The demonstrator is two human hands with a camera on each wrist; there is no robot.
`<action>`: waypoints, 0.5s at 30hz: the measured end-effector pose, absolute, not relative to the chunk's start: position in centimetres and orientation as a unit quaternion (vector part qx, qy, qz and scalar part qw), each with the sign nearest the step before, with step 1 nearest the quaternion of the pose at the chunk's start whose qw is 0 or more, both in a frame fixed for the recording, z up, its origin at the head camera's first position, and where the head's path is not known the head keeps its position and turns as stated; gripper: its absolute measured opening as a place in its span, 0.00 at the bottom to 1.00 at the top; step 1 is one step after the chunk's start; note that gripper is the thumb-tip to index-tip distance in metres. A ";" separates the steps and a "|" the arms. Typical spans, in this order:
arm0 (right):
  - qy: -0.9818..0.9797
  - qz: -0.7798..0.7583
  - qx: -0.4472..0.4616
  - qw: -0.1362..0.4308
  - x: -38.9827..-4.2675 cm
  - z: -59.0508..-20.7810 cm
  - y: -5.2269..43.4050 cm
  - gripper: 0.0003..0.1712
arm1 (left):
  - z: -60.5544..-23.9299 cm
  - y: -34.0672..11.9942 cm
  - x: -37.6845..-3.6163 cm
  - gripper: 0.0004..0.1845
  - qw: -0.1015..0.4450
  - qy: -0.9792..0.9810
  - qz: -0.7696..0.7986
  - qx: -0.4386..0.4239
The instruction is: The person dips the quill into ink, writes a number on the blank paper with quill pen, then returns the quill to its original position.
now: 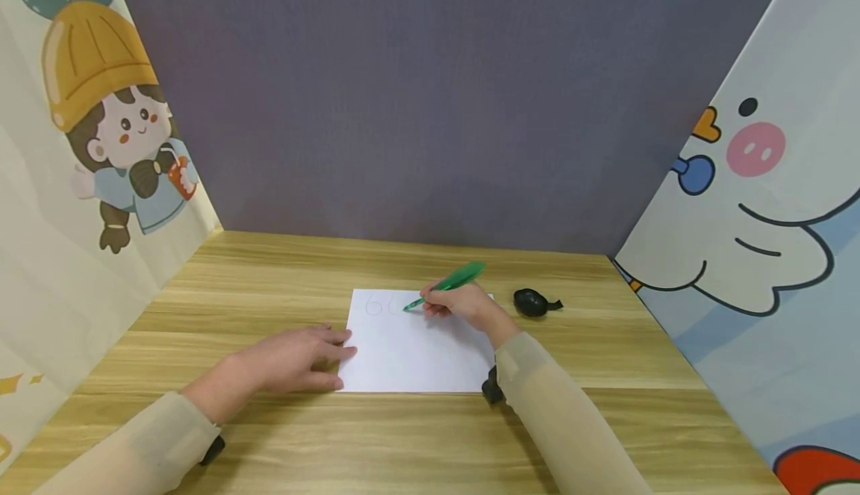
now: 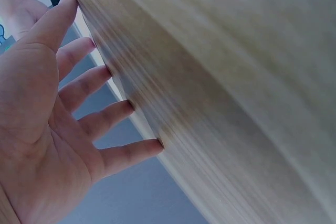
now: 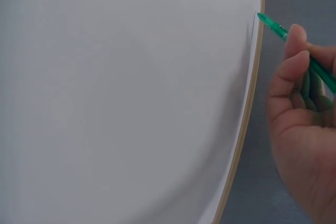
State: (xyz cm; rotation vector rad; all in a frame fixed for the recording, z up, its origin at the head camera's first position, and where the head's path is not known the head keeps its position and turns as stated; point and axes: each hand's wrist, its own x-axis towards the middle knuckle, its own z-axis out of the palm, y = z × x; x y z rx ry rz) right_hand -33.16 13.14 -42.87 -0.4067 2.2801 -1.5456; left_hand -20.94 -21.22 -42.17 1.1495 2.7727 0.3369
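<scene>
Green pen (image 1: 449,284) sits pinched in your right hand (image 1: 463,305), tip on the white paper (image 1: 416,353) mid-worktop (image 1: 269,271). Your left hand (image 1: 295,360) lies flat, fingers straight, pressing the paper's left edge.

A wooden tabletop (image 1: 269,271) with pale grain fills the lower half of the frame. A white sheet of paper (image 1: 416,353) lies flat at its centre. A small black object (image 1: 534,302) sits on the wood just right of the sheet's upper right corner.
</scene>
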 end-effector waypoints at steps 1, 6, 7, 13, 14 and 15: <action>0.806 -0.547 -0.141 0.177 -33.2 -42.9 13.1 0.16 | -42.2 -21.2 -20.9 0.32 0.061 0.916 0.111 0.380; 0.805 -0.550 -0.135 0.175 -33.3 -42.8 12.8 0.17 | -42.2 -21.3 -20.9 0.33 0.060 0.917 0.111 0.379; 0.805 -0.550 -0.134 0.174 -33.3 -42.8 12.8 0.17 | -42.2 -21.3 -20.9 0.33 0.060 0.917 0.112 0.379; 0.808 -0.550 -0.124 0.169 -33.4 -42.9 12.5 0.15 | -42.3 -21.4 -21.0 0.33 0.061 0.917 0.113 0.379; 0.808 -0.551 -0.122 0.168 -33.4 -42.9 12.4 0.14 | -42.3 -21.4 -21.0 0.33 0.061 0.917 0.113 0.379; 0.809 -0.551 -0.120 0.166 -33.4 -43.0 12.3 0.14 | -42.3 -21.4 -21.0 0.33 0.061 0.916 0.113 0.379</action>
